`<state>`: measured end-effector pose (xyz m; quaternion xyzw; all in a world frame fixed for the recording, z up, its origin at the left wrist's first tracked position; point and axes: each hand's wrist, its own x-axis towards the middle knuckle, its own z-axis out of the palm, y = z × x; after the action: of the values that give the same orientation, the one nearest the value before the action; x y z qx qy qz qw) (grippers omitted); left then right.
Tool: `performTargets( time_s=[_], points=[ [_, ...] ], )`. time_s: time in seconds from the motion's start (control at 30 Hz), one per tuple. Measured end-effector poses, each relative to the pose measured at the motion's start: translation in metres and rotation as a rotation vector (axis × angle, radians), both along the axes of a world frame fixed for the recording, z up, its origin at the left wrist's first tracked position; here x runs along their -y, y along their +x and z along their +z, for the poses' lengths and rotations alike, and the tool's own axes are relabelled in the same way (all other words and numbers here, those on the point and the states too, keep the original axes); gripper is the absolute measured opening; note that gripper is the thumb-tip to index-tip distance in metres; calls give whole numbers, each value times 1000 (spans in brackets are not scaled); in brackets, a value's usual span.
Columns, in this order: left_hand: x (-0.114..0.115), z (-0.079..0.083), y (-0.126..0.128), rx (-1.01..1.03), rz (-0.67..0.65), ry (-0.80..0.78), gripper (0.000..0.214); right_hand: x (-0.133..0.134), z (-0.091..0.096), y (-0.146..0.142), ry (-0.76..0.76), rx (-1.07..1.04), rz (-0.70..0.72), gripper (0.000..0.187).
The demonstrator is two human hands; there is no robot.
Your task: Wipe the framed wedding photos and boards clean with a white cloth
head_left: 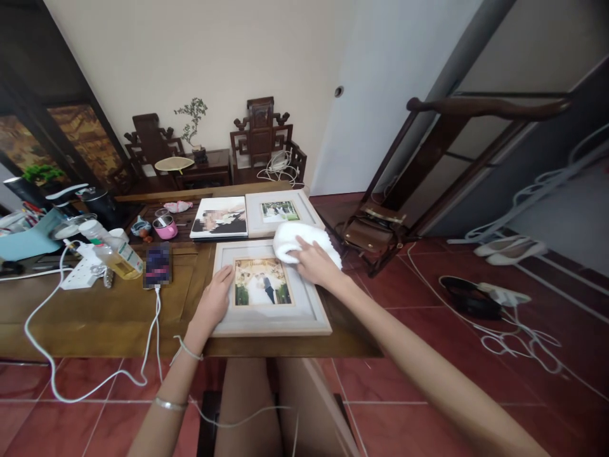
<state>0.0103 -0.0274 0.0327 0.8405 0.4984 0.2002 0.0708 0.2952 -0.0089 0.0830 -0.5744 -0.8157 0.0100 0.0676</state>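
A light wooden picture frame (273,331) lies flat on the table in front of me, with a wedding photo (262,282) set in its pale mount. My left hand (219,295) rests on the frame's left side, fingers stretched out flat, the fingertips near the photo's edge. At the upper right corner my right hand (314,259) is wrapped round a bunched white cloth (307,238) and presses it on the frame. The cloth hides that corner. Behind it lie a second framed photo (279,211) and a photo album (219,217) with a picture on its cover.
To the left on the wooden table (143,330) are a phone (157,265) with a white cable, a bottle of yellowish liquid (121,259), a power strip (82,266) and a pink cup (165,226). A wooden chair (394,184) holding a brown bag (368,233) stands at the right.
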Motion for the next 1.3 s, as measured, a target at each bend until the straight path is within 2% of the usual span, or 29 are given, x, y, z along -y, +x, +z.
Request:
performTargets(
  time_s=[0.1, 0.2, 0.33, 0.43, 0.57, 0.7, 0.8, 0.9, 1.03, 1.13, 1.2, 1.3],
  points=[
    [2, 1, 2, 15, 29, -19, 70, 8, -2, -2, 21, 11, 75, 54],
    [5, 5, 5, 22, 59, -55, 67, 49, -2, 2, 2, 6, 153, 54],
    [8, 10, 8, 33, 68, -48, 55, 111, 0, 10, -99, -60, 214, 56],
    [8, 9, 9, 45, 60, -31, 47, 136, 0, 6, -147, -67, 202, 57],
    [7, 7, 8, 65, 64, -18, 46, 138, -2, -33, -174, -29, 142, 52],
    [8, 10, 9, 65, 58, -27, 47, 129, -3, -90, -118, -106, 222, 42],
    [9, 12, 9, 61, 70, -40, 52, 125, -5, -113, -59, -128, 274, 40],
    [8, 12, 8, 55, 64, -38, 57, 127, -7, -99, -114, -131, 281, 44],
    [6, 8, 6, 36, 55, -31, 58, 136, -12, -42, -110, -198, 196, 55],
    [5, 6, 5, 27, 55, -35, 56, 141, -17, -5, -44, -237, 117, 53],
    [5, 5, 6, 30, 49, -23, 56, 140, -19, 3, -20, -241, 98, 51],
    [6, 4, 6, 29, 42, 2, 56, 136, -16, -11, -43, -210, 84, 52]
  ],
)
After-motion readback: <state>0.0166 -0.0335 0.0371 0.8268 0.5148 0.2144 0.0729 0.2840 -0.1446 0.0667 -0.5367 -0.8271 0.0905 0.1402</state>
